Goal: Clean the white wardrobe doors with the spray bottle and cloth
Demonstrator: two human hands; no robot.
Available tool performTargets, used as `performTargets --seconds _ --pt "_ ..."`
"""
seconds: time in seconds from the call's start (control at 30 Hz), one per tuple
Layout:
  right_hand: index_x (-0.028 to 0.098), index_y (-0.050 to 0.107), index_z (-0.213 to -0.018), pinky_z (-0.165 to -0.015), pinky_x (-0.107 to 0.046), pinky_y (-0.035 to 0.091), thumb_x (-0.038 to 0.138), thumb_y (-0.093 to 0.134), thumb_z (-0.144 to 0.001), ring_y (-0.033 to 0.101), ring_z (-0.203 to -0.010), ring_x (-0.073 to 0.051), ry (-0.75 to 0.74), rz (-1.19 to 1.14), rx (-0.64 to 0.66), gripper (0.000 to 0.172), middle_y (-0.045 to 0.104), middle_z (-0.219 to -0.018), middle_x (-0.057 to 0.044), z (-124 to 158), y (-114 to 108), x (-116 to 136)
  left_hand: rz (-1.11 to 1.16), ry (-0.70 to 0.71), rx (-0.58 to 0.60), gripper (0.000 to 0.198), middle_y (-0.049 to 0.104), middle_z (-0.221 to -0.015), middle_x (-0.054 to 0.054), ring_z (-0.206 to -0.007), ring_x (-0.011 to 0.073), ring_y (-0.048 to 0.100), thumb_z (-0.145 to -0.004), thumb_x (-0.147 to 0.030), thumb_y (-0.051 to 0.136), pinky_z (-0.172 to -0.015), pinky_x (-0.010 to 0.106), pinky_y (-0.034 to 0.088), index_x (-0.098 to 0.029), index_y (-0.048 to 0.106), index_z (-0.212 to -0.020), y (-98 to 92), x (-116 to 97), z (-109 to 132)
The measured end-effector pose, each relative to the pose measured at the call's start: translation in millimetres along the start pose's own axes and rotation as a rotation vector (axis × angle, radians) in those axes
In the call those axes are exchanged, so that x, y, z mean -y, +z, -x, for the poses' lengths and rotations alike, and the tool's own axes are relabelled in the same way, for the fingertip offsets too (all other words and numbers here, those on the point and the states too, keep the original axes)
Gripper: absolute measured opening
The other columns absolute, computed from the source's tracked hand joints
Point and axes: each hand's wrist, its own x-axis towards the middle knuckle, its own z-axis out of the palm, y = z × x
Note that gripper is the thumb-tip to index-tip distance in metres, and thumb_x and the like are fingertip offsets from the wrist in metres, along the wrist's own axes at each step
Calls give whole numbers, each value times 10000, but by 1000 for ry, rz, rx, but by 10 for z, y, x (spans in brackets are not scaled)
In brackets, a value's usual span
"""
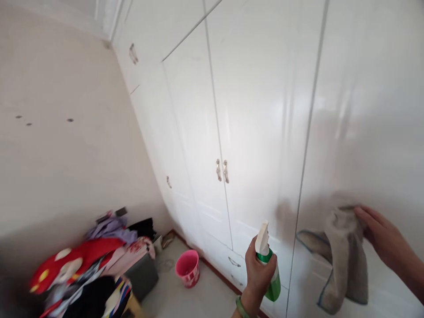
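Note:
My left hand [256,274] is wrapped round a green spray bottle [274,285] with a white trigger head, held upright with a slight tilt before the wardrobe. My right hand [379,234] pinches a grey-brown cloth [344,256] with blue edging by its top, and the cloth hangs down in folds. Behind both hands stand the glossy white wardrobe doors [265,110], which are closed. Whether the cloth touches the door surface I cannot tell.
Two metal handles [221,171] sit at the middle door seam. A pink bucket [187,268] stands on the floor near the wardrobe base. Piled clothes [89,260] lie at the lower left beside a dark grey box [143,276]. A bare wall [66,168] rises on the left.

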Motion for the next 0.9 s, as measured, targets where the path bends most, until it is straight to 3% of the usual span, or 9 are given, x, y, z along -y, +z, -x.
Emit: performTargets --seconds 0.07,0.17,0.27,0.4,0.47,0.6,0.77,0.83,0.9 --pt "627 30 -1746 -1132 -614 554 899 458 -728 417 -1638 -349 -144 41 -286 1137 419 -1752 -89 -28 -193 234 26 11 41 562 828 -1067 111 -932 260 757 -701 -235 830 -918 375 645 -159 821 -1258 134 -35 -66" --pt "582 308 -1727 -1338 -590 383 767 555 -863 327 -1687 -379 -514 314 -575 917 450 -1725 -128 -147 -198 375 72 25 117 563 827 -1082 123 -906 262 757 -707 -289 833 -872 372 658 -168 818 -1256 354 -140 -121" --pt "439 739 -1418 -1306 -731 323 641 572 -932 373 -1643 -483 -714 611 -451 552 601 -1590 -173 -414 -116 351 115 30 146 520 824 -1048 122 -907 268 763 -690 -324 853 -825 354 660 -174 828 -1187 537 -297 -108" --pt "244 834 -1228 -1241 -668 407 464 552 -1035 461 -1570 -458 -897 832 -325 406 646 -1555 -176 -787 -282 698 128 3 132 438 820 -953 113 -867 271 771 -673 -386 911 -756 337 661 -176 833 -1050 680 -479 -74" --pt "209 817 -1294 -1266 -651 375 409 543 -1062 407 -1612 -443 -1030 906 -378 411 593 -1624 -179 -929 -469 1177 135 -5 117 437 827 -970 121 -864 278 775 -665 -406 928 -740 342 664 -178 831 -1024 715 -521 -84" --pt "195 748 -1435 -1342 -699 243 447 575 -1079 239 -1700 -448 -1209 983 -574 469 429 -1764 -150 -1194 -966 2489 144 -30 90 420 841 -1048 140 -873 290 784 -655 -398 911 -780 370 676 -177 824 -1001 713 -475 -158" --pt "86 604 -1579 -1387 -727 -19 508 594 -1113 51 -1736 -430 -1204 827 -816 629 184 -1865 -152 -1476 -1580 4043 116 -36 -10 402 841 -1002 135 -910 321 803 -620 -409 899 -859 392 682 -193 811 -947 656 -271 -282" --pt "41 569 -1592 -1357 -747 -98 522 611 -1116 -22 -1732 -450 -1168 707 -908 678 82 -1879 -163 -1532 -1561 4397 132 -22 -60 410 851 -1075 146 -930 331 807 -615 -420 901 -842 392 684 -205 809 -951 661 -200 -319" --pt "37 570 -1589 -1318 -794 -124 537 677 -1083 -48 -1721 -494 -1150 671 -945 719 34 -1881 -175 -1554 -1325 4512 157 -18 -100 417 855 -1133 156 -932 336 810 -615 -432 904 -823 393 686 -207 802 -952 686 -152 -346"
